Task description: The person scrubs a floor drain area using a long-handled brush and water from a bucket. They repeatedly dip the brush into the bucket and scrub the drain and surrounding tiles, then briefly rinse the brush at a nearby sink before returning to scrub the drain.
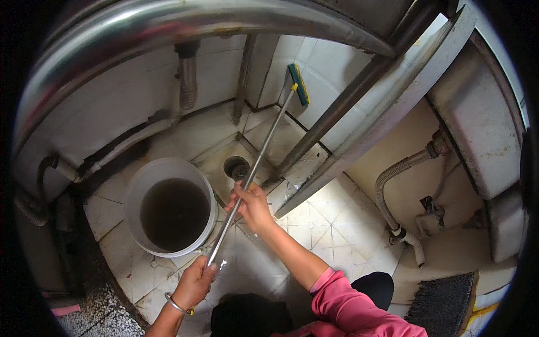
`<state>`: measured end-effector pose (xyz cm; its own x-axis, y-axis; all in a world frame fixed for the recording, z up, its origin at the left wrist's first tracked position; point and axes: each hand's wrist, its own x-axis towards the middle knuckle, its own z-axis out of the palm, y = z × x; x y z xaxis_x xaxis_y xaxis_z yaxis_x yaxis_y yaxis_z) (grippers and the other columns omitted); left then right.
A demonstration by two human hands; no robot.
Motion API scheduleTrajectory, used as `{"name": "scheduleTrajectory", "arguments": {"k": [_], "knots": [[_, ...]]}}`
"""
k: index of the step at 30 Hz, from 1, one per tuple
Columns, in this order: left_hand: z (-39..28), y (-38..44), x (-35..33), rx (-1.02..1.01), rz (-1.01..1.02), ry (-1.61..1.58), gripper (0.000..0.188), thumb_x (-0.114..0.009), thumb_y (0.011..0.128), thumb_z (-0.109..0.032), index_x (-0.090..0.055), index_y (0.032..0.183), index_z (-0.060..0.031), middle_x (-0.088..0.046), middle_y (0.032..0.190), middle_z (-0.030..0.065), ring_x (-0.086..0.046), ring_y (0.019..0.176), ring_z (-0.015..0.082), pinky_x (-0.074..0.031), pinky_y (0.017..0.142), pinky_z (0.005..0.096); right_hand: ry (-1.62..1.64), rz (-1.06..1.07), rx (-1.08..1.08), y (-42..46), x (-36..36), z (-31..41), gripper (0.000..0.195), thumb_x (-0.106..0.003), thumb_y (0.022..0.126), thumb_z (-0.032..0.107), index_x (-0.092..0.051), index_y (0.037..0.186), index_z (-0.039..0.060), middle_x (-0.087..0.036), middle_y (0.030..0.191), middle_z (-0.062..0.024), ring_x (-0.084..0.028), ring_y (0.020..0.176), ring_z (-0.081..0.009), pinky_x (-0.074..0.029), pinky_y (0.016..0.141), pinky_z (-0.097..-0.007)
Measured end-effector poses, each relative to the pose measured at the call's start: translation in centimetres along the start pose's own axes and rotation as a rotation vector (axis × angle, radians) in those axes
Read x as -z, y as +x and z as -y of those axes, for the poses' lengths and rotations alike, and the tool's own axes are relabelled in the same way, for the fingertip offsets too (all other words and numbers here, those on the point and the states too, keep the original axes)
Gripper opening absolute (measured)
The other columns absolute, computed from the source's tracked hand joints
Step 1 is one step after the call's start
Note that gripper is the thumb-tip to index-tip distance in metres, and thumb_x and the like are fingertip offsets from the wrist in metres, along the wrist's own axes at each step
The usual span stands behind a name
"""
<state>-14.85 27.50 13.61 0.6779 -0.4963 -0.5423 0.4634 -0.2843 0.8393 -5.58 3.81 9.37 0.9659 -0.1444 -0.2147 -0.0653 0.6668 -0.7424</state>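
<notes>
A long metal pole (227, 223) with a sponge mop head (299, 84) runs from my hands up to the tiled wall. Its green and yellow head rests against the white tiles, or very close to them. Near the lower end my left hand (193, 280) grips the pole, a bangle on its wrist. Farther up, my right hand (249, 204) holds the same pole around its middle. Left of the pole stands a white plastic bucket (134, 227) holding dark, murky water (174, 215). Just beyond my right hand, a round drain hole (236, 167) opens in the floor, partly covered by the pole.
A thick metal rail (210, 17) and slanting metal legs (337, 109) cross overhead and right. Corrugated drain hoses (188, 84) hang from the fixtures. Another drain hose (385, 185) bends downward at right. A dark-bristled broom (440, 299) lies at lower right. The tiled floor (320, 223) looks wet in places.
</notes>
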Motion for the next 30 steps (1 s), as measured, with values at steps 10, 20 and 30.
{"name": "scheduleTrajectory", "arguments": {"k": [10, 20, 30], "knots": [[-2.7, -2.6, 1.4, 0.227, 0.284, -0.145, 0.018, -0.044, 0.103, -0.024, -0.043, 0.092, -0.0097, -0.043, 0.062, -0.0006, -0.039, 0.042, 0.0101, -0.031, 0.035, 0.0251, -0.131, -0.245, 0.111, -3.3, -3.9, 1.3, 0.014, -0.054, 0.089, 0.004, -0.042, 0.096, 0.0047, -0.054, 0.06, -0.0104, -0.057, 0.042, -0.0205, -0.049, 0.037, -0.0336], [-2.5, -1.2, 1.0, 0.206, 0.33, -0.203, 0.026, -0.04, 0.103, -0.033, -0.042, 0.09, -0.01, -0.038, 0.057, -0.002, -0.036, 0.04, 0.0091, -0.031, 0.035, 0.0253, -0.131, -0.123, 0.191, -1.7, -3.3, 2.3, 0.015, -0.052, 0.084, -0.002, -0.041, 0.092, 0.0055, -0.052, 0.056, -0.0096, -0.053, 0.037, -0.0222, -0.046, 0.034, -0.0324], [-1.8, 2.0, 1.2, 0.361, 0.321, -0.231, 0.033, -0.045, 0.101, -0.038, -0.042, 0.085, -0.0094, -0.039, 0.058, -0.001, -0.039, 0.041, 0.0105, -0.032, 0.035, 0.0254, -0.128, -0.339, -0.011, 0.8, 1.9, -2.7, 0.009, -0.049, 0.084, -0.001, -0.042, 0.089, 0.004, -0.052, 0.064, -0.0101, -0.053, 0.043, -0.0237, -0.048, 0.038, -0.0359]]}}
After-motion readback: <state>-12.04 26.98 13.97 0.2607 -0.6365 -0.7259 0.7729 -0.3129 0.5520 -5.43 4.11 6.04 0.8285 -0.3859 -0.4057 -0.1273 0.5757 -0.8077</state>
